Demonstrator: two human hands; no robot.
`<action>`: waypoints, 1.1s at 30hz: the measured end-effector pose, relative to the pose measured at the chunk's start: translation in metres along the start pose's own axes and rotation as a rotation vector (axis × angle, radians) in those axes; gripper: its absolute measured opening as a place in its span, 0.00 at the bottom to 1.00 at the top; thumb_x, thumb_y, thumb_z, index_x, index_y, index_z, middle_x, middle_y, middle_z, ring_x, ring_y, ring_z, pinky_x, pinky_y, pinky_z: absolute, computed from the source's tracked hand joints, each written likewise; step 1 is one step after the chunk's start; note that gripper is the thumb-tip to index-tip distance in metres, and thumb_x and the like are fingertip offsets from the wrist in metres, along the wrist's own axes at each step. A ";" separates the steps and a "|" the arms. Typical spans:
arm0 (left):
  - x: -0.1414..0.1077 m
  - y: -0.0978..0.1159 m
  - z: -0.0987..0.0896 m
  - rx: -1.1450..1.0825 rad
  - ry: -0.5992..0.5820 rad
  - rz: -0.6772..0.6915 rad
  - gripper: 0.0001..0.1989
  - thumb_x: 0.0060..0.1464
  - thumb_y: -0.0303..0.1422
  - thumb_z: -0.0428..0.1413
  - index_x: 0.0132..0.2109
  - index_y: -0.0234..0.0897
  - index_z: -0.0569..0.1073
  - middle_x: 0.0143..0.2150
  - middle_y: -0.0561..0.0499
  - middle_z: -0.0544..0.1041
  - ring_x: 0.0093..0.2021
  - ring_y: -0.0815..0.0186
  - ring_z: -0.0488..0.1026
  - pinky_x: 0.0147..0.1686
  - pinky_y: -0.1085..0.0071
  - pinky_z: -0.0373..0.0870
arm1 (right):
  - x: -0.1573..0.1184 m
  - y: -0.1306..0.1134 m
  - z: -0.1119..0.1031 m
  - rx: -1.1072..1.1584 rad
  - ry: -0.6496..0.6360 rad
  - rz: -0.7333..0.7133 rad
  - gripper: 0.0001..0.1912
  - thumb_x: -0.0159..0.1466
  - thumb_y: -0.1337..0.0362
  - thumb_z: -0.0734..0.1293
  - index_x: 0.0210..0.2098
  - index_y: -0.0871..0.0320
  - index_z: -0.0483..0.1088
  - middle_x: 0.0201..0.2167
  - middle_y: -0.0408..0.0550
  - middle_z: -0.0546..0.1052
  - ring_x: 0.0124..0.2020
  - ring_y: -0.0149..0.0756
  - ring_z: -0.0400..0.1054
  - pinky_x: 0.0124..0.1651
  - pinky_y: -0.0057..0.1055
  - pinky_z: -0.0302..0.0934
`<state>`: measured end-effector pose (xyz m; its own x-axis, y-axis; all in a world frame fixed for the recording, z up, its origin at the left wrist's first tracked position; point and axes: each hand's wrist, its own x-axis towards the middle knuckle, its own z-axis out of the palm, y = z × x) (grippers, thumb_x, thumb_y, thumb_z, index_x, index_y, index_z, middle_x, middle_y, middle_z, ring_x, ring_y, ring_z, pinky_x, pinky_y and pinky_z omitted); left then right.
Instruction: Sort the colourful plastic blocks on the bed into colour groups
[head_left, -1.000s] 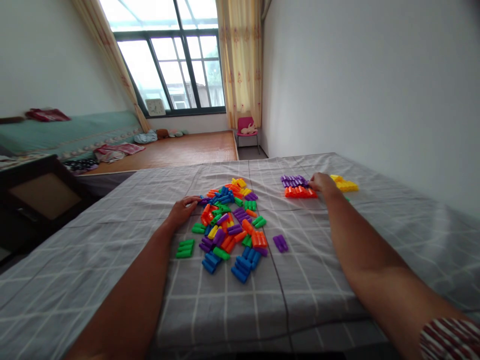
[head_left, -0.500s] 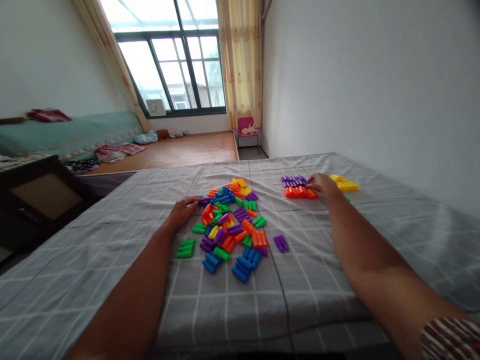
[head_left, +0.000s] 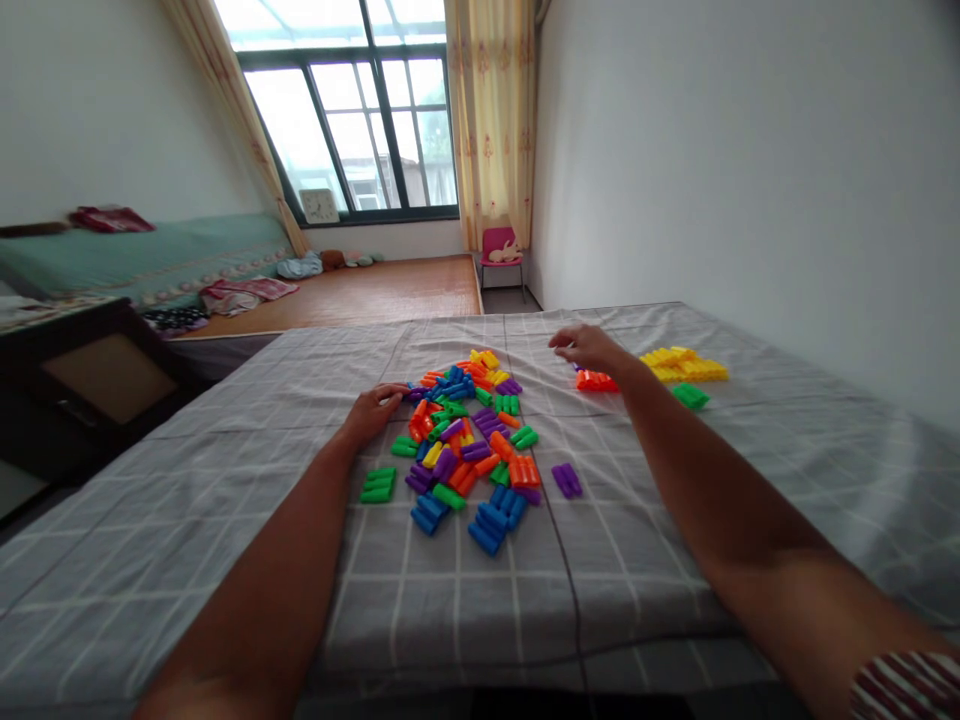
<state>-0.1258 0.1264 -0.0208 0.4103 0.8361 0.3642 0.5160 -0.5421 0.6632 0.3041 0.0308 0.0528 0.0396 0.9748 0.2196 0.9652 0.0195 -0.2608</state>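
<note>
On the grey checked cloth lies a loose pile of plastic building blocks (head_left: 457, 455) made of joined tubes, in blue, green, orange, purple and yellow. At the pile's left edge, my left hand (head_left: 377, 410) has its fingers closed at a purple block (head_left: 415, 394). My right hand (head_left: 590, 348) is farther right, its fingers loosely apart with nothing visible in them. It passes over a row of orange blocks (head_left: 596, 381) and largely hides the purple blocks behind them. Right of that forearm sit a yellow group (head_left: 686, 365) and some green blocks (head_left: 690, 396).
The cloth-covered surface (head_left: 247, 560) runs up to a white wall (head_left: 750, 180) on the right. A purple block (head_left: 567, 480) lies apart, right of the pile. Beyond stand a low bed (head_left: 375, 290), a pink chair (head_left: 500, 245) and, at left, a dark cabinet (head_left: 90, 390).
My right hand has moved left, away from the right end of the purple and orange rows. More of the yellow and green blocks shows now. My left hand has stayed at the pile.
</note>
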 end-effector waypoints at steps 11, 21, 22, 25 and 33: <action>-0.001 0.001 -0.002 0.016 -0.013 0.010 0.20 0.53 0.45 0.51 0.42 0.37 0.80 0.50 0.44 0.79 0.53 0.56 0.74 0.58 0.58 0.66 | -0.005 -0.055 0.064 -0.051 -0.160 -0.244 0.23 0.64 0.61 0.67 0.58 0.57 0.68 0.48 0.53 0.78 0.49 0.38 0.71 0.50 0.30 0.61; 0.001 0.001 -0.002 0.025 -0.016 0.004 0.21 0.52 0.47 0.52 0.42 0.38 0.80 0.50 0.45 0.79 0.52 0.56 0.74 0.58 0.57 0.66 | -0.009 -0.043 0.021 -0.097 -0.355 -0.235 0.24 0.56 0.58 0.73 0.52 0.50 0.75 0.50 0.48 0.78 0.49 0.42 0.72 0.48 0.30 0.63; 0.000 0.001 -0.002 0.025 -0.019 0.004 0.21 0.52 0.46 0.52 0.43 0.38 0.80 0.50 0.45 0.79 0.52 0.56 0.74 0.58 0.57 0.66 | -0.009 -0.042 0.022 -0.067 -0.383 -0.314 0.28 0.53 0.62 0.75 0.53 0.49 0.74 0.51 0.46 0.77 0.51 0.41 0.71 0.50 0.29 0.62; 0.000 0.001 -0.003 0.031 -0.019 0.006 0.20 0.52 0.47 0.52 0.42 0.39 0.80 0.50 0.45 0.80 0.52 0.56 0.74 0.58 0.56 0.66 | -0.010 -0.040 0.028 -0.066 -0.470 -0.397 0.33 0.47 0.68 0.76 0.53 0.47 0.74 0.49 0.42 0.78 0.49 0.39 0.72 0.48 0.27 0.62; 0.001 0.000 -0.002 0.019 -0.016 0.004 0.21 0.52 0.46 0.52 0.42 0.37 0.80 0.51 0.44 0.79 0.52 0.55 0.74 0.58 0.56 0.66 | -0.013 -0.043 0.027 -0.106 -0.468 -0.257 0.23 0.51 0.68 0.74 0.48 0.54 0.77 0.40 0.46 0.81 0.39 0.37 0.74 0.40 0.25 0.63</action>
<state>-0.1272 0.1273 -0.0195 0.4242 0.8327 0.3559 0.5287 -0.5467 0.6493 0.2551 0.0229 0.0357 -0.2967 0.9369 -0.1849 0.9504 0.2709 -0.1525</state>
